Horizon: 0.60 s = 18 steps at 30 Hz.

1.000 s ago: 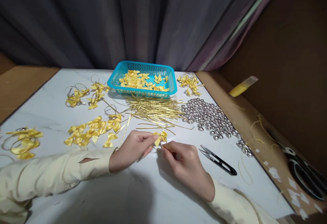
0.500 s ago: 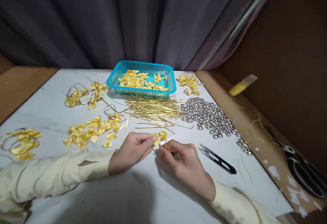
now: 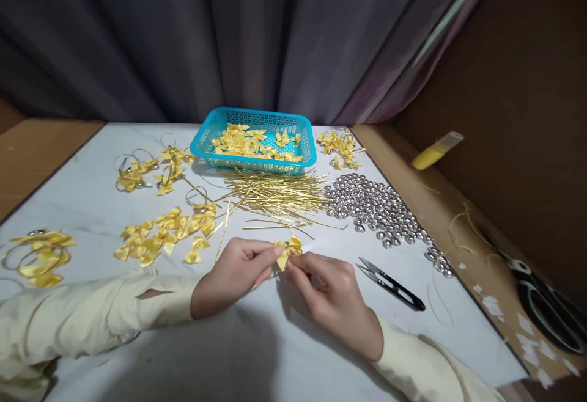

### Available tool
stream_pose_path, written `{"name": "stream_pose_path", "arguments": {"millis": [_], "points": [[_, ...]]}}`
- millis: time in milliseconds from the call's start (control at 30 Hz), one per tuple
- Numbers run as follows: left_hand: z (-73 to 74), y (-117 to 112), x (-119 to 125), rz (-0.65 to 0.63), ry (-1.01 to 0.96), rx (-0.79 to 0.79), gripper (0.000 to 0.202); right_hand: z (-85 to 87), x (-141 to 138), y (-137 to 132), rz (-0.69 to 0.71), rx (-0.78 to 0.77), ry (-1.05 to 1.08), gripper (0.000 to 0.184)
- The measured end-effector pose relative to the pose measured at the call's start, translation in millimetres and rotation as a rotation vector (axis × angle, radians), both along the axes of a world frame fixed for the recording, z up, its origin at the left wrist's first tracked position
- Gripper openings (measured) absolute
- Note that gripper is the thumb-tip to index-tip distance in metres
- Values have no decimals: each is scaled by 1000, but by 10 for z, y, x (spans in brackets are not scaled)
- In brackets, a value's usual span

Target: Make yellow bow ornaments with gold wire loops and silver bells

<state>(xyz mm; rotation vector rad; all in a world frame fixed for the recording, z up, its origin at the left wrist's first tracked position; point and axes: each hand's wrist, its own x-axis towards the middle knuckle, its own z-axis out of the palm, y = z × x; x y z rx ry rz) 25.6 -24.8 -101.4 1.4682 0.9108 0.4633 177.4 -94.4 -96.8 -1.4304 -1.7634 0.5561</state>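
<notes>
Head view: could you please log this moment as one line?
left hand: holds yellow bow; right hand: touches same bow; black snips: on table

The basket [image 3: 200, 145] stands at the rear of the tabletop [image 3: 85, 197], before the curtain [image 3: 257, 41], with ribbon bows [image 3: 238, 141] inside. Cords [image 3: 277, 194] lie in front of it, metal beads [image 3: 371, 204] to their right. 1 bow [image 3: 282, 259] sits between the left hand [image 3: 233, 277] and right hand [image 3: 334, 298]. Thread snips [image 3: 402, 294] lie right of the right hand.
</notes>
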Motion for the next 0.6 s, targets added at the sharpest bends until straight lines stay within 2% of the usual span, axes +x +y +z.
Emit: {"name": "stream_pose_path", "arguments": {"millis": [267, 600], "points": [[1, -6, -10, -11, 16, 89, 52, -1, 16, 2, 11, -13, 16, 23], [29, 20, -22, 8, -14, 123, 50, 6, 15, 0, 23, 24, 2, 23]]}}
